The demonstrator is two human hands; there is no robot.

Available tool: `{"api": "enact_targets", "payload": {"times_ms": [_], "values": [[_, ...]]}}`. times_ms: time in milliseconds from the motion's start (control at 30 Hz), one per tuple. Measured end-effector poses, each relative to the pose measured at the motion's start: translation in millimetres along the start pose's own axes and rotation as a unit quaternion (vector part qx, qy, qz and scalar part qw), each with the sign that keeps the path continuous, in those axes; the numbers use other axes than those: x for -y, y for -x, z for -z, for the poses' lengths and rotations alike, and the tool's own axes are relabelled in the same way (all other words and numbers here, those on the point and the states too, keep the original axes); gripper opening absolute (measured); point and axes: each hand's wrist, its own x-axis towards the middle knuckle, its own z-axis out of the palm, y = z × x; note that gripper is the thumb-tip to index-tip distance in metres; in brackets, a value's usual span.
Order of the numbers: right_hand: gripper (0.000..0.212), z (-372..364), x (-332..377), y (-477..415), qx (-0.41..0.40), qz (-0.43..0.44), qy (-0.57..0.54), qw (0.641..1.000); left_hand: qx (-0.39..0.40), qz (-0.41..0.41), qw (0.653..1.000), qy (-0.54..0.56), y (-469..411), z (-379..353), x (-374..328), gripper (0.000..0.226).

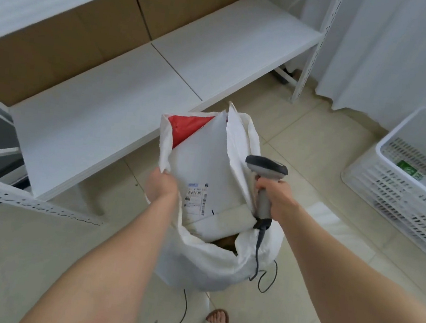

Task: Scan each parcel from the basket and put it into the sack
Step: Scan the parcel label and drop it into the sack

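Gripping, left hand (162, 186): fingers curled tight on sack (207, 268) rim.
Right hand (273, 195): fingers wrapped round scanner (266, 166) handle, beside sack mouth.
White parcel (201, 157): leaning inside sack, label showing; red parcel (186, 128) behind it.
Basket (395, 194): on floor (317, 136), well apart, to the right.
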Motion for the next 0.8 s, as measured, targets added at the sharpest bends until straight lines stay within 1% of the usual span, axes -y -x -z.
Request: {"api": "enact_targets", "payload": {"times_ms": [133, 200, 267, 367, 467, 533, 600, 667, 700, 767, 800], "values": [[0.012, 4.3, 37.9, 26.6, -0.007, 0.038, -0.084, 0.996, -0.058, -0.032, 0.997, 0.033, 16.6, 35.4, -39.5, 0.029], [0.015, 8.2, 41.0, 34.6, -0.016, 0.053, -0.117, 0.992, -0.062, -0.057, 0.996, 0.043, 25.5, 44.9, -43.2, 0.026], [0.015, 9.6, 31.0, 39.0, -0.027, 0.053, -0.112, 0.992, -0.048, -0.067, 0.995, 0.056, 30.8, 45.0, -33.1, 0.021], [0.02, 10.1, -2.3, 34.6, -0.05, 0.012, -0.089, 0.995, -0.022, -0.016, 0.999, 0.043, 25.9, 40.9, 3.6, 0.02], [0.032, 13.7, -29.7, 23.7, -0.083, -0.014, -0.122, 0.989, -0.015, 0.041, 0.999, -0.026, 13.8, 42.8, 37.8, 0.036], [0.037, 13.4, -33.0, 20.5, -0.095, -0.018, -0.122, 0.988, -0.037, 0.041, 0.998, -0.039, 11.7, 48.1, 41.4, 0.039], [0.035, 12.1, -28.9, 22.2, -0.097, -0.015, -0.124, 0.987, -0.061, 0.021, 0.997, -0.036, 13.5, 47.1, 32.6, 0.032], [0.032, 12.7, -26.3, 24.9, -0.1, -0.012, -0.116, 0.988, -0.06, 0.023, 0.998, -0.017, 15.4, 43.0, 20.9, 0.028], [0.027, 14.1, -26.2, 27.5, -0.098, -0.018, -0.103, 0.99, -0.042, 0.041, 0.998, -0.004, 15.5, 40.2, 19.3, 0.029], [0.01, 15.4, -31.9, 29.7, -0.089, -0.039, -0.068, 0.993, -0.004, 0.087, 0.996, -0.003, 13.2, 37.9, 22.1, 0.034], [0.01, 14.8, -35.7, 29.7, -0.086, -0.048, -0.064, 0.993, 0.011, 0.107, 0.994, -0.012, 10.5, 37.6, 25.7, 0.036]]}}
